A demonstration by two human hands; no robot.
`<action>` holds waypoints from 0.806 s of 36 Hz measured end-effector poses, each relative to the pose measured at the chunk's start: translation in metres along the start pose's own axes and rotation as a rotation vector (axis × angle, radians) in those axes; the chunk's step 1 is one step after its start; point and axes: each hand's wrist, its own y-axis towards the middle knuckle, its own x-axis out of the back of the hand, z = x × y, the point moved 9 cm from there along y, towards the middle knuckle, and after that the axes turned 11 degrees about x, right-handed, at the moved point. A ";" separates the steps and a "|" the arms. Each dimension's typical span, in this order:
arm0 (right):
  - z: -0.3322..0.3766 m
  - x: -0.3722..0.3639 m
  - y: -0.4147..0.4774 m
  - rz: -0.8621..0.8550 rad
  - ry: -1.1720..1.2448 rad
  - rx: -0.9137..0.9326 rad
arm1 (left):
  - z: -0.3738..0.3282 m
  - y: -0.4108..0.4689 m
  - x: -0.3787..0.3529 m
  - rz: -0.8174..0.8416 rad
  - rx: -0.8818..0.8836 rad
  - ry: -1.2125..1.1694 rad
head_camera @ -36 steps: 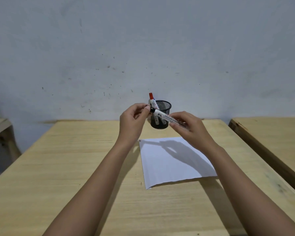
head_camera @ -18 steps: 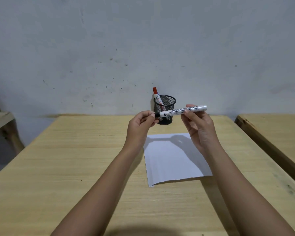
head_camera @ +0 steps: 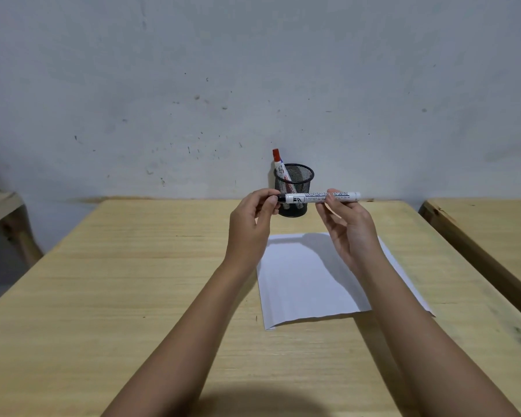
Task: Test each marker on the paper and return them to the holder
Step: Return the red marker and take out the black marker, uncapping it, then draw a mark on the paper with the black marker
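I hold one white marker level above the surface: my right hand grips its barrel, my left hand pinches its black cap. One red-capped marker stands in the single mesh holder, behind one sheet of paper.

We see a table of pale wood, matt, grain running across, a few dark scuffs at its right edge. The paper is plain white and matt, slightly wavy along the near edge. Holder is black wire mesh, metal by the look, with a smooth solid rim. The marker has a smooth white plastic barrel, faint sheen, printed label. The red-capped marker looks the same plastic. Far wall is rough, matt, speckled plaster.
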 end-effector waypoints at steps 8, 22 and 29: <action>0.001 -0.006 0.004 0.027 -0.020 0.042 | 0.001 0.006 -0.002 -0.056 0.001 0.059; 0.021 0.002 0.011 0.052 -0.263 0.255 | 0.032 0.022 0.042 -0.145 0.213 0.195; 0.012 0.015 0.013 -0.030 -0.366 0.219 | 0.073 0.025 0.060 -0.047 0.225 0.804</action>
